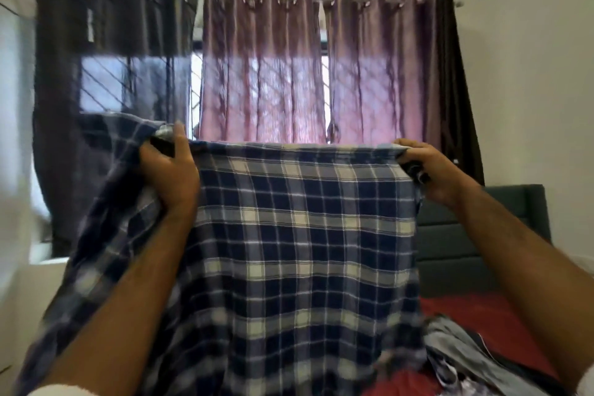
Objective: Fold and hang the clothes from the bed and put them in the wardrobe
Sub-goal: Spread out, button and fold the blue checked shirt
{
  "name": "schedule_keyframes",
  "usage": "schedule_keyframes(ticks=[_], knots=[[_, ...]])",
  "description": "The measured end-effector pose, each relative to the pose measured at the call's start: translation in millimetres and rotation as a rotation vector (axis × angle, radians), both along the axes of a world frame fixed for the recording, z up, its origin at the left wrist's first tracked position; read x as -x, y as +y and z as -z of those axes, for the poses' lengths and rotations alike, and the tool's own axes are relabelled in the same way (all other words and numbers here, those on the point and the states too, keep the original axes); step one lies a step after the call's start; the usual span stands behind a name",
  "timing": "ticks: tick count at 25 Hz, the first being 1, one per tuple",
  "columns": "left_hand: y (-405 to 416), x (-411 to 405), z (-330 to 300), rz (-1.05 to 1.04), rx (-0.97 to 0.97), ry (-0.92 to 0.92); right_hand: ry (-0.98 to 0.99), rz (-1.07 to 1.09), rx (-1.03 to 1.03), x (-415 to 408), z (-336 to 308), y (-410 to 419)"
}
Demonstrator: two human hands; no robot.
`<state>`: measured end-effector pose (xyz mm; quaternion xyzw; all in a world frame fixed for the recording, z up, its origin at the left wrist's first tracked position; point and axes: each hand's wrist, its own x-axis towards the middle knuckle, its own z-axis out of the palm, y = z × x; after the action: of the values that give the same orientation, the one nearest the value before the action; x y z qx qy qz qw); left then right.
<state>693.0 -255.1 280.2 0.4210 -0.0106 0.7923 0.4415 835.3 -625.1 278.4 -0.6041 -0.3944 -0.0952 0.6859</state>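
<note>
A blue and white checked shirt [299, 235] hangs spread out in the air in front of me, held up by its top edge. My left hand [172, 170] grips the upper left part of the cloth, with a loose part of the shirt trailing down past my left forearm. My right hand [427, 170] pinches the upper right corner. Below on the right, a grey garment [456, 350] lies crumpled on the bed's red sheet [482, 315]. The wardrobe is not in view.
Behind the shirt is a window with a dark curtain [106, 74] on the left and mauve curtains [263, 74] in the middle and right. A dark padded headboard [466, 244] stands at the right against a white wall.
</note>
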Motion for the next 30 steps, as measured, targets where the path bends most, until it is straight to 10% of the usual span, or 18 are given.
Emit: schedule_keyframes(ticks=[10,20,30], knots=[[27.5,-43.4,4.3,-0.137,-0.115,0.217,0.161,-0.111,-0.003,-54.4,19.7,8.9],[100.3,-232.8,361.2,0.149,0.167,1.101,0.357,0.356,0.849,-234.6,280.6,59.4],[109.5,-400.1,560.3,0.439,0.398,1.341,0.31,0.659,1.238,-408.5,499.6,125.1]])
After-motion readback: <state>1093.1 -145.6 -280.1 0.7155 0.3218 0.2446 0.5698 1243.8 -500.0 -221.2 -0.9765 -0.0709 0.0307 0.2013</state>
